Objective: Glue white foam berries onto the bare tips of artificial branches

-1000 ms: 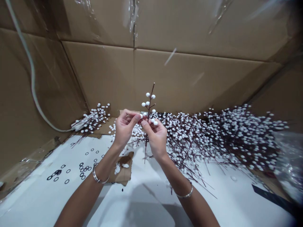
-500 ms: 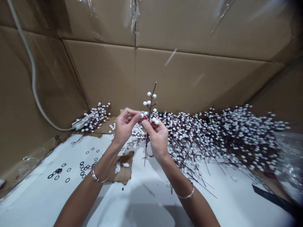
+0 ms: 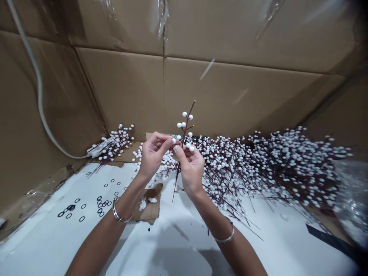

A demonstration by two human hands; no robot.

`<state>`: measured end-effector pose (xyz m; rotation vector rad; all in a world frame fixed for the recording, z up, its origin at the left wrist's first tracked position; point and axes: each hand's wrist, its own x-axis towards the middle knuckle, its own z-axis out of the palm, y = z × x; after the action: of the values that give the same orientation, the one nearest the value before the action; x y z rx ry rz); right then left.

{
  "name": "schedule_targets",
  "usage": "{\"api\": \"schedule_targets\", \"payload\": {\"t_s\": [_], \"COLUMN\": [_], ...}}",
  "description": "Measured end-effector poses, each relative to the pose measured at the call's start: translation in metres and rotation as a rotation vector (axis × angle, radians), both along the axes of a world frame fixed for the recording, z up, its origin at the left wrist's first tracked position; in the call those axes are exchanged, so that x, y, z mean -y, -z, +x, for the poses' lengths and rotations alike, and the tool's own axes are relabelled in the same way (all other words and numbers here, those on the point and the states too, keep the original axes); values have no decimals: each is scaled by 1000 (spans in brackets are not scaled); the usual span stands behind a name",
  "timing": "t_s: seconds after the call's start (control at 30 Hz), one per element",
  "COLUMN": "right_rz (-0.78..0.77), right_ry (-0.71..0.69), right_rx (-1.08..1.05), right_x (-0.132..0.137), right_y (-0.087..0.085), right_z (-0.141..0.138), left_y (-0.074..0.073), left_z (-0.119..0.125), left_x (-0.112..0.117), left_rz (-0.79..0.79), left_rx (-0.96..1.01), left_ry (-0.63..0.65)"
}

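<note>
Between finger and thumb, my right hand (image 3: 192, 168) pinches a thin brown artificial berry stem (image 3: 188, 122) that carries several white berries. The stem leans to the right at its top, and its bare lower end points down over the white table (image 3: 172, 234). My left hand (image 3: 153, 155) is closed in a pinch on a white berry (image 3: 173, 141) just left of the stem. Whether that berry is joined to a twig is hidden by the fingers. Both hands are nearly touching above the table.
A large heap of white-berried stems (image 3: 244, 165) covers the back right. A smaller bunch (image 3: 115, 142) lies at the back left, near a white cable (image 3: 40, 88). Small black rings (image 3: 100, 203), loose berries and a cardboard scrap (image 3: 152, 211) lie on the table. Cardboard walls (image 3: 120, 84) enclose it.
The stem's top has tilted further to the right, and its lower end has swung slightly left. My left hand has shifted a little to the right with the berry.
</note>
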<state>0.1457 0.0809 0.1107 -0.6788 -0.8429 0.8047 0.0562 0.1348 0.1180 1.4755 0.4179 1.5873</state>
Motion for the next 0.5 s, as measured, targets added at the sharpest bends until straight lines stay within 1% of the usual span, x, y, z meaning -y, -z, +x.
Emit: {"api": "schedule_targets", "payload": {"t_s": [0.13,0.37,0.5], "right_rz": [-1,-1,0], "right_ry": [21,70,34], "right_rx": [8,31,54], "right_x": [0,-2,-3], "right_y": [0,0,0], "right_z": [-1,0,3], "left_y": [0,0,-2], "left_z": [1,4,2], "left_x": [1,3,2], "left_rz": [8,13,40], "left_rx": [21,28,7], "left_ry": [27,17,-24]}}
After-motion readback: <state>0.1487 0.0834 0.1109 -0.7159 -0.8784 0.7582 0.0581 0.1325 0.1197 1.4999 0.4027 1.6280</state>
